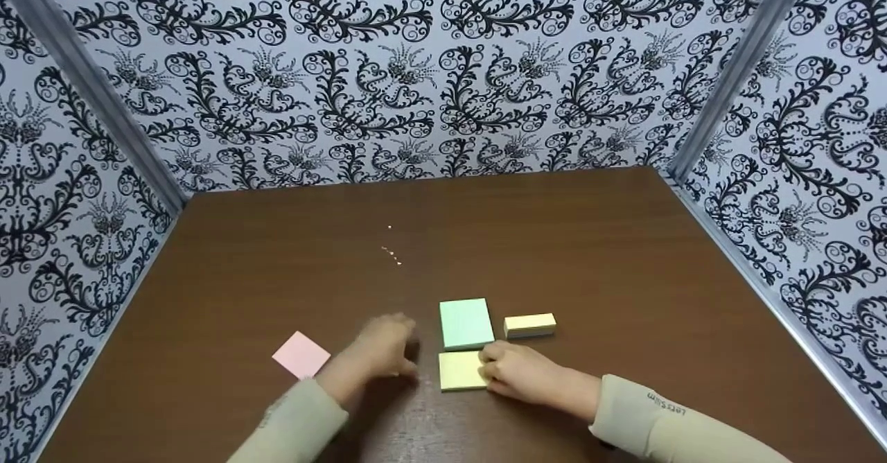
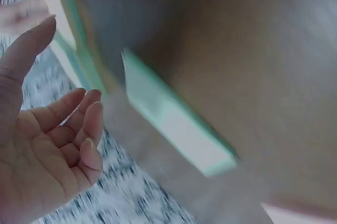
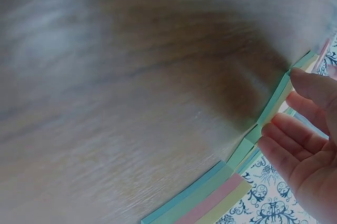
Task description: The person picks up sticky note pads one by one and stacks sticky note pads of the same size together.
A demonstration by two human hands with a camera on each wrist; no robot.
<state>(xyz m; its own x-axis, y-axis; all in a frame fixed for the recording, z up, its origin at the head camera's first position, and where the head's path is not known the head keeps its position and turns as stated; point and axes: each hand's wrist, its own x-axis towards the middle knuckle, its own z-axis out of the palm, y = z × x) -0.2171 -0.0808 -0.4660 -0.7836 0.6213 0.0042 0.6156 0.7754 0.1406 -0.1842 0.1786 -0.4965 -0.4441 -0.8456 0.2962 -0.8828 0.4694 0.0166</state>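
A yellow sticky note pad (image 1: 460, 371) lies on the table, and my right hand (image 1: 523, 373) grips its right end between thumb and fingers. Directly beyond it lies a larger green sticky note pad (image 1: 467, 324). My left hand (image 1: 384, 345) is a short way left of both pads, holding nothing. In the left wrist view its fingers (image 2: 87, 129) are loosely bent and the thumb stands apart. A pink sticky note pad (image 1: 301, 355) lies behind the left wrist, partly covered by it.
Right of the green pad stands a narrow block of sticky notes (image 1: 529, 325), showing blue, green, pink and yellow layers in the right wrist view. Small pale specks (image 1: 391, 253) mark the brown table (image 1: 554, 241). Patterned walls (image 1: 443, 68) enclose its back and sides.
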